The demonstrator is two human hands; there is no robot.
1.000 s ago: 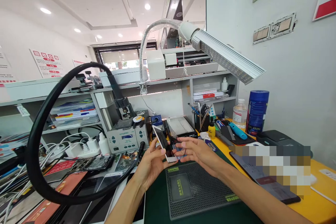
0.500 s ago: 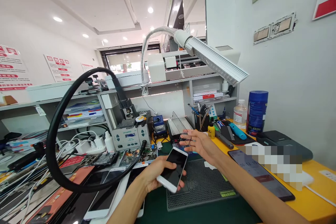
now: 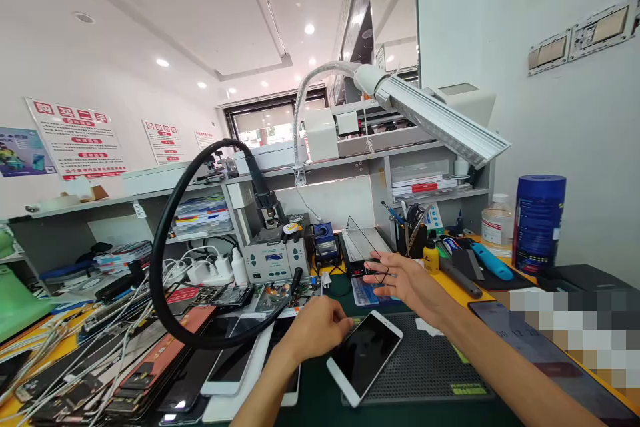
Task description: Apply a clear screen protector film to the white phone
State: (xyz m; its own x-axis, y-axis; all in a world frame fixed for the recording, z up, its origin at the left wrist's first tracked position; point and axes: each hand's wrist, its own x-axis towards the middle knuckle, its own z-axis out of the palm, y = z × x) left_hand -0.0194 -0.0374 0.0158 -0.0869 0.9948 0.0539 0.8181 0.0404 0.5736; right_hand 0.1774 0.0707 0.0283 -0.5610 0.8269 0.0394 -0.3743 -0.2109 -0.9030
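A white phone (image 3: pixel 367 355) with a dark screen lies tilted on the black perforated mat (image 3: pixel 425 373). Beside its upper left edge is my left hand (image 3: pixel 320 328), fingers loosely bent; nothing shows in its grasp, and part of the fingers is hidden. My right hand (image 3: pixel 407 283) is raised above the back of the mat. Its fingers are closed on a thin black-edged outline (image 3: pixel 367 232), which looks like a clear screen protector. The outline's lower part passes among the fingers.
A black hose (image 3: pixel 155 280) loops over the left side, near stacked phones and screens. A hot air station (image 3: pixel 267 260) and a soldering station (image 3: pixel 325 243) stand behind. On the right are a blue canister (image 3: pixel 540 223), a bottle (image 3: pixel 497 221) and a large phone (image 3: pixel 525 340). A lamp (image 3: pixel 440 117) hangs overhead.
My left hand has let go of the white phone, which now lies on the mat. My right hand still has the black-edged outline. The whole view has shifted left.
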